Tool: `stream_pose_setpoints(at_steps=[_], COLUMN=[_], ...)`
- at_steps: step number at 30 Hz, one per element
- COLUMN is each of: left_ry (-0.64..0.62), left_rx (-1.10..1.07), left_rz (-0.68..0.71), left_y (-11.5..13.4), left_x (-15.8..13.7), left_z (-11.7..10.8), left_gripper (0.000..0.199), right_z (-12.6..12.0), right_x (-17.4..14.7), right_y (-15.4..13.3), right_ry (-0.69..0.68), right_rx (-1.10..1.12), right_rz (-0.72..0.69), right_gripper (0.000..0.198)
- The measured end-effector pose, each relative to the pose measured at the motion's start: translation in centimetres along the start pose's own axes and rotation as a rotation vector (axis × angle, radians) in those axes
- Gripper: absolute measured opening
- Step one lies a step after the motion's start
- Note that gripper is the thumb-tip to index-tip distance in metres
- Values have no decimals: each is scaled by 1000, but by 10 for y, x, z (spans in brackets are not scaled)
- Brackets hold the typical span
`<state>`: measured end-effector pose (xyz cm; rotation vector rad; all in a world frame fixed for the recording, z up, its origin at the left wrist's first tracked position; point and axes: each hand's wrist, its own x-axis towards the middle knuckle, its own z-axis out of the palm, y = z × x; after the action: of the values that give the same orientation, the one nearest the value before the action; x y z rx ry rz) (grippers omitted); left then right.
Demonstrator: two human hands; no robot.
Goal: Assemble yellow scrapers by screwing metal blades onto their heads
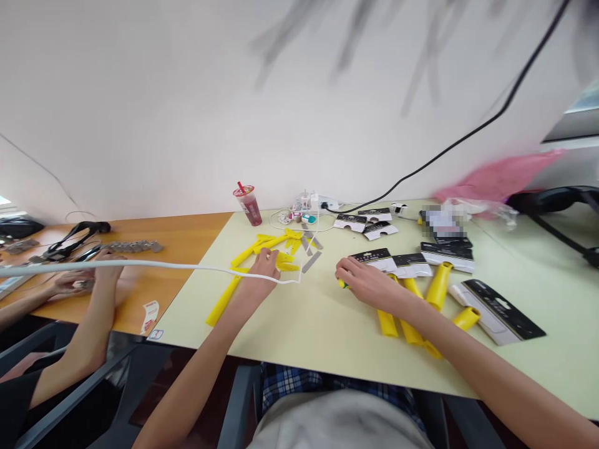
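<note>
My left hand (264, 268) is closed, its fingers curled on a yellow plastic piece (284, 257) in the pile at the middle left of the table. Long yellow handle-like pieces (223, 302) lie beside and under that hand. Flat grey metal blades (311, 262) rest just right of the pile. My right hand (359, 279) is closed round a small yellow-and-green object (343, 284); only its end shows below the fingers. Several hollow yellow tubes (438, 287) lie under and beyond my right forearm.
Black-and-white packaging cards (498, 310) lie around the right side. A cup with a red drink (249, 206) stands by the wall, left of a power strip (327, 204). A white cable (154, 265) crosses the view at left. Another person's hand (108, 267) works at the orange table (187, 243).
</note>
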<state>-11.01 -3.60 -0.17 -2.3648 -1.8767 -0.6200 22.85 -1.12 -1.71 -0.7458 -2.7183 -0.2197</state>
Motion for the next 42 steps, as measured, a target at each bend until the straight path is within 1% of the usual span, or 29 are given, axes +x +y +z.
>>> stream_pose_setpoints(at_steps=[1, 4, 6, 10, 13, 15, 17, 19, 21, 23, 24, 26, 29, 31, 33, 37, 39, 42], left_ry=[-7, 0, 22, 61, 104, 120, 107, 102, 104, 89, 69, 12, -66, -78, -60, -22, -18, -33], left_rx=[-71, -282, -432, -859, -1218, -1431, -1602, -1729, -1856, -1978, -2028, -2097, -2130, -2133, -2125, -2075, -2027, -1888], left_rz=[-11, -102, -167, -322, -410, -454, -533, -654, -764, -822, -829, -805, -725, -686, -659, -573, -501, -348], left_y=[5, 21, 29, 38, 45, 52, 63, 75, 89, 104, 111, 125, 141, 148, 152, 152, 150, 147], left_x=[-2, -7, -6, 0, 1, -1, -5, -9, -11, -11, -10, -4, 13, 26, 38, 55, 58, 58], left_z=[-4, -15, -20, -20, -11, -2, 9, 22, 33, 43, 46, 52, 56, 57, 58, 61, 65, 69], left_gripper=[52, 51, 48, 47, 44, 35, 21, 11, 13, 16, 17, 19, 20, 20, 23, 38, 41, 43], right_z=[-1, -2, -1, 2, 4, 4, 3, 2, 0, 0, 0, -1, -2, -3, -4, -7, -9, -8], right_x=[0, 0, -1, -2, -2, -2, -2, -3, -5, -6, -6, -7, -8, -8, -7, -5, -4, -4], right_y=[1, 4, 6, 8, 8, 8, 7, 7, 7, 6, 6, 6, 6, 6, 6, 4, 3, 3], right_ry=[-16, -50, -64, -69, -79, -87, -72, -25, 59, 157, 198, 240, 222, 215, 225, 270, 283, 273], right_rx=[3, 15, 35, 75, 92, 113, 157, 242, 357, 449, 472, 474, 443, 438, 457, 524, 571, 615], right_rz=[5, 25, 29, 37, 67, 91, 112, 128, 151, 196, 221, 252, 253, 283, 336, 437, 453, 429], right_gripper=[49, 45, 46, 47, 44, 43, 43, 39, 27, 13, 10, 14, 22, 28, 38, 54, 59, 65])
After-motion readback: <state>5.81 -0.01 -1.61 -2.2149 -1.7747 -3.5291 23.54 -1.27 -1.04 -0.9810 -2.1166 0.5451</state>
